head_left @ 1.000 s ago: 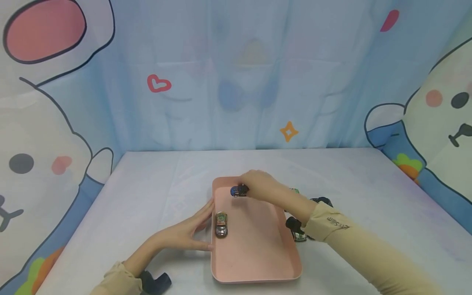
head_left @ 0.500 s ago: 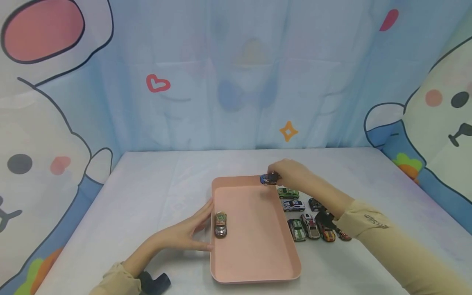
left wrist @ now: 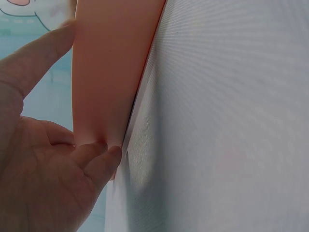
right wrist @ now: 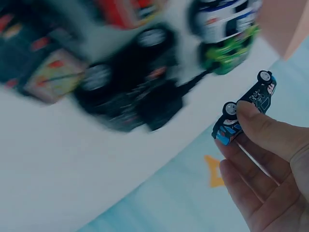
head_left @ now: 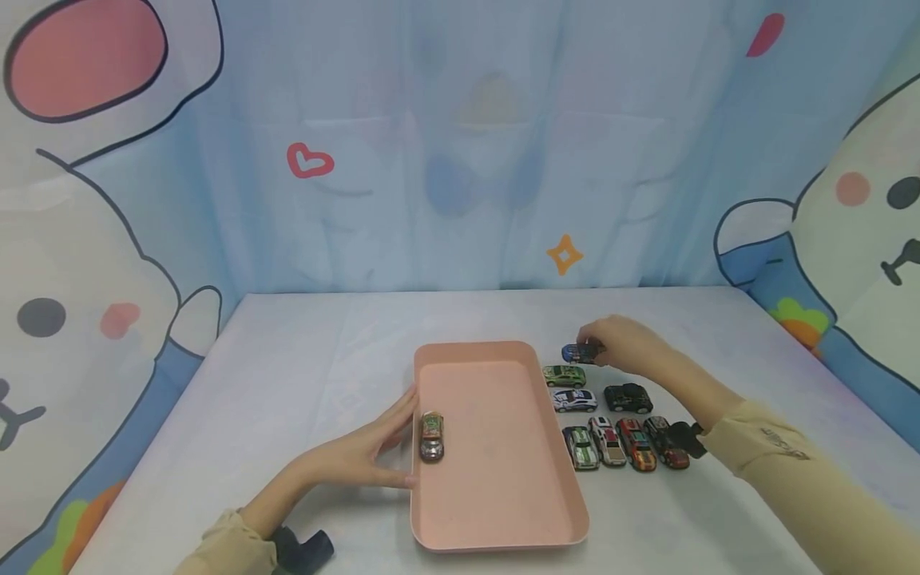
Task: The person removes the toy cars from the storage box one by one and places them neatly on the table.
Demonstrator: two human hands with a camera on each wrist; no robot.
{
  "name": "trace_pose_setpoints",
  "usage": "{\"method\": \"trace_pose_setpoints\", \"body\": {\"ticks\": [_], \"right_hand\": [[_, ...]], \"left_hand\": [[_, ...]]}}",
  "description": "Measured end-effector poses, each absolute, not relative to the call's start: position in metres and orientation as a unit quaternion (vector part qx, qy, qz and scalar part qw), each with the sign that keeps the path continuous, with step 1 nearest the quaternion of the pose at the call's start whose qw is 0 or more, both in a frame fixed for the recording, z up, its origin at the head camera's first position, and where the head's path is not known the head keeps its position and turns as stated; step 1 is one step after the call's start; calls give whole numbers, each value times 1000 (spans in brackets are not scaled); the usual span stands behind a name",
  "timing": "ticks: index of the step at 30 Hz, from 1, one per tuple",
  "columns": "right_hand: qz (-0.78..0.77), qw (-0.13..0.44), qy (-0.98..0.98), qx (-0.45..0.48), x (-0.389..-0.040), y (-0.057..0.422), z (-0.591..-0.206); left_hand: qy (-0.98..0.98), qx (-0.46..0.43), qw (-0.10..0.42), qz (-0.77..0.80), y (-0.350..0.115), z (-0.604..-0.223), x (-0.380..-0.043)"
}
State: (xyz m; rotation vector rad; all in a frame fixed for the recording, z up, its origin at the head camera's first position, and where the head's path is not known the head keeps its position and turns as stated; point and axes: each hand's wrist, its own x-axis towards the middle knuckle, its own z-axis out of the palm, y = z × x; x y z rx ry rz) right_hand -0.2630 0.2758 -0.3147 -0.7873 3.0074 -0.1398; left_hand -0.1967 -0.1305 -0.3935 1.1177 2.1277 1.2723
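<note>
My right hand (head_left: 627, 345) pinches a blue and black toy car (head_left: 579, 353) between thumb and fingers, beyond the tray's far right corner. In the right wrist view the same toy car (right wrist: 247, 107) shows its wheels, with the thumb across its side. My left hand (head_left: 359, 454) rests against the left side of the pink tray (head_left: 503, 479), thumb and fingers spread along its wall. Inside the tray by that side lies a toy car (head_left: 431, 438) with a silver front end. Close to the held car, a green toy car (head_left: 564, 375) stands by the tray's right rim.
Right of the tray stand a white and blue toy car (head_left: 573, 400), a black one (head_left: 628, 398) and, nearer me, a row of several more, including a green and white one (head_left: 580, 448). A printed curtain (head_left: 460, 144) hangs behind the white table (head_left: 323, 351).
My right hand has carried the blue and black toy car from over the tray's far end rightward, past the rim. My left hand stays at the tray's side.
</note>
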Motion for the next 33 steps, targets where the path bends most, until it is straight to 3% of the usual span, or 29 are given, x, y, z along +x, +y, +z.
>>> {"method": "trace_pose_setpoints", "body": {"ticks": [10, 33], "right_hand": [[-42, 33, 978, -204, -265, 308, -332], [-50, 48, 975, -210, -263, 319, -348]], "left_hand": [[767, 399, 205, 458, -130, -392, -196], [767, 401, 209, 456, -129, -393, -197]]}}
